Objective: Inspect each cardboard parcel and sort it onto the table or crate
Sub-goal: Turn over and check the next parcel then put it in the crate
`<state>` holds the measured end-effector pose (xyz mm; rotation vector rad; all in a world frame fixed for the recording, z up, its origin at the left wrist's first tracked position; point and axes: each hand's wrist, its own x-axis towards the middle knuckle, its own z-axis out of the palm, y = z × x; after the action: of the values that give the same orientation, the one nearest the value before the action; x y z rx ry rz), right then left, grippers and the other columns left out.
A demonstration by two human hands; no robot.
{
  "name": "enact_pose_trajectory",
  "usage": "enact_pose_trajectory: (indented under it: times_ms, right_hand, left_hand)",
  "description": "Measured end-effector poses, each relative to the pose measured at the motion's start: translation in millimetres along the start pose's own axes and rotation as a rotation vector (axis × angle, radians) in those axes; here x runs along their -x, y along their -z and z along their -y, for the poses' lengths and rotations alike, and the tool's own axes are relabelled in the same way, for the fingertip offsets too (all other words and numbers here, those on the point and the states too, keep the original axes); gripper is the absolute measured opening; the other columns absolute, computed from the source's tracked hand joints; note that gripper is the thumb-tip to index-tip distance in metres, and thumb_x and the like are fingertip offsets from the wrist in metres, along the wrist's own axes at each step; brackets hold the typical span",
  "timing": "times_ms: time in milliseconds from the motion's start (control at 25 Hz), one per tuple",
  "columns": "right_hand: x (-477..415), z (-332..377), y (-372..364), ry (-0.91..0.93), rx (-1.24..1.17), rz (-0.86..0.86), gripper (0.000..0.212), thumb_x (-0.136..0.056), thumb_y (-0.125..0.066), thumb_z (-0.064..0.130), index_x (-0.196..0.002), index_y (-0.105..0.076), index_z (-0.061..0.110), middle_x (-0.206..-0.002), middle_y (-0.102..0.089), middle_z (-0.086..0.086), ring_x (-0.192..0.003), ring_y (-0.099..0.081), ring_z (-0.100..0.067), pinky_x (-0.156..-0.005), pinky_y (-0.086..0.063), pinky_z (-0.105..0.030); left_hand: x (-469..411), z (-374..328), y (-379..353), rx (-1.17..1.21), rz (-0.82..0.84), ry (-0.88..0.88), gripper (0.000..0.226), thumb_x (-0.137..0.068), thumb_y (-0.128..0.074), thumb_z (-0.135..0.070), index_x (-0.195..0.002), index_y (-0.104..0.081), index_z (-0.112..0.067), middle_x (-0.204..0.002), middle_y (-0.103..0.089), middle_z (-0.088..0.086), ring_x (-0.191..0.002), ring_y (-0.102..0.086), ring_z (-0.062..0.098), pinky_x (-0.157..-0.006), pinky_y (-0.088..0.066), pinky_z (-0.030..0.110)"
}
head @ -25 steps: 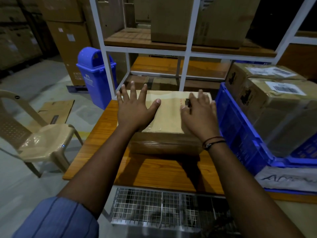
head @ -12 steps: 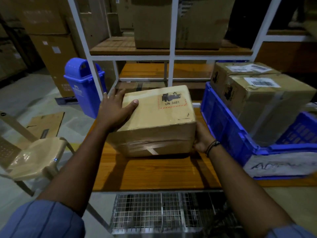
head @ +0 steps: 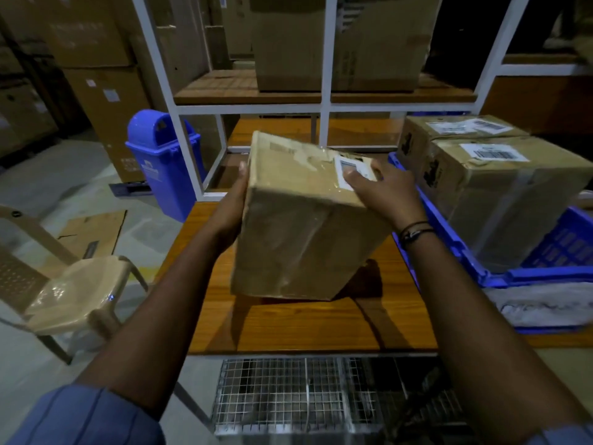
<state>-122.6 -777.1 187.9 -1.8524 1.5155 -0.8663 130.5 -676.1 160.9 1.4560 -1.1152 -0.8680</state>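
Note:
A brown cardboard parcel (head: 298, 239) is lifted and tilted above the wooden table (head: 305, 326), with a taped top and a white label near its far right corner. My left hand (head: 232, 207) presses flat against its left side. My right hand (head: 385, 191) lies over its top right edge, fingers on the label. To the right stands a blue crate (head: 475, 252) holding two labelled cardboard parcels (head: 510, 194).
A blue bin (head: 163, 162) stands on the floor at the left beside a white shelf frame (head: 324, 107) with big cartons. A beige plastic chair (head: 73, 290) is at the left. A wire cage (head: 305, 396) sits below the table's near edge.
The parcel lay flat on the table under both hands; it has since been lifted and turned, and now shows its taped, labelled face. My right hand moved from under it onto its top.

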Motion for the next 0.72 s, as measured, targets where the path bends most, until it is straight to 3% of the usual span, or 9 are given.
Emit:
enact_pose_trajectory:
  times_ms: [80, 160, 280, 400, 440, 480, 560, 720]
  right_hand:
    - [3.9, 12.1, -3.1, 0.023, 0.230, -0.001, 0.076, -0.093, -0.050, 0.073, -0.153, -0.044, 0.027, -0.166, -0.021, -0.019, -0.138, -0.045, -0.042, -0.104, -0.044, -0.045]
    - [8.7, 20.1, -11.4, 0.076, 0.380, 0.003, 0.065, -0.099, -0.043, 0.066, -0.148, -0.048, 0.023, -0.163, -0.025, -0.022, -0.139, -0.041, -0.045, -0.106, -0.042, -0.048]
    - [10.0, 35.4, -25.9, 0.203, 0.510, 0.056, 0.063, -0.098, -0.029, 0.060, -0.140, -0.057, 0.022, -0.147, -0.050, -0.016, -0.130, -0.048, -0.040, -0.108, -0.042, -0.055]
    - [11.5, 56.3, -42.3, 0.389, 0.603, 0.204, 0.054, -0.105, -0.029, 0.051, -0.136, -0.060, 0.019, -0.142, -0.056, -0.011, -0.134, -0.047, -0.033, -0.118, -0.030, -0.057]
    - [15.0, 62.9, -48.7, 0.455, 0.625, 0.241, 0.052, -0.107, -0.029, 0.049, -0.139, -0.057, 0.018, -0.148, -0.053, -0.012, -0.138, -0.044, -0.032, -0.119, -0.029, -0.056]
    - [20.0, 67.1, -54.2, 0.505, 0.639, 0.252, 0.053, -0.109, -0.027, 0.048, -0.144, -0.053, 0.018, -0.154, -0.048, -0.013, -0.143, -0.041, -0.032, -0.120, -0.028, -0.054]
    - [27.6, 67.4, -62.3, 0.543, 0.662, 0.224, 0.057, -0.111, -0.023, 0.048, -0.155, -0.043, 0.018, -0.164, -0.038, -0.012, -0.151, -0.032, -0.031, -0.124, -0.023, -0.052]
    - [25.7, 64.9, -66.6, 0.554, 0.652, 0.234, 0.060, -0.111, -0.021, 0.049, -0.160, -0.036, 0.018, -0.167, -0.034, -0.010, -0.154, -0.028, -0.028, -0.126, -0.020, -0.049]
  left_hand:
    - [3.6, -12.9, -2.0, 0.172, 0.014, -0.011, 0.052, -0.109, -0.027, -0.057, -0.137, -0.060, -0.026, -0.129, -0.071, 0.005, -0.117, -0.070, 0.021, -0.088, -0.061, 0.034]
    - [6.3, -26.5, 4.3, 0.208, 0.014, 0.026, 0.046, -0.109, -0.039, -0.050, -0.140, -0.057, -0.022, -0.127, -0.072, 0.006, -0.116, -0.070, 0.025, -0.085, -0.059, 0.033]
    - [3.5, -49.2, 16.0, -0.293, -0.028, -0.008, 0.040, -0.108, -0.051, -0.032, -0.147, -0.049, -0.022, -0.138, -0.061, 0.008, -0.108, -0.067, 0.017, -0.083, -0.055, 0.030]
    - [1.0, -68.5, 9.4, -0.843, 0.027, -0.086, 0.048, -0.108, -0.050, -0.030, -0.155, -0.040, -0.023, -0.160, -0.041, 0.010, -0.127, -0.056, 0.025, -0.089, -0.053, 0.035]
    - [-0.9, -67.4, 4.4, -0.965, 0.091, -0.079, 0.048, -0.110, -0.044, -0.036, -0.156, -0.039, -0.023, -0.165, -0.035, 0.011, -0.137, -0.048, 0.031, -0.102, -0.049, 0.043]
    - [-2.7, -62.1, -0.3, -1.072, 0.140, -0.073, 0.051, -0.111, -0.036, -0.042, -0.159, -0.035, -0.024, -0.169, -0.027, 0.009, -0.150, -0.032, 0.035, -0.118, -0.033, 0.053]
    - [-5.4, -51.4, -4.2, -1.176, 0.159, -0.081, 0.056, -0.112, -0.026, -0.047, -0.164, -0.024, -0.024, -0.174, -0.012, 0.003, -0.160, -0.005, 0.033, -0.126, -0.002, 0.056]
    - [-12.6, -44.1, 2.8, -1.199, 0.132, -0.110, 0.059, -0.112, -0.022, -0.049, -0.165, -0.019, -0.026, -0.174, -0.009, 0.001, -0.160, -0.001, 0.031, -0.127, 0.002, 0.054]
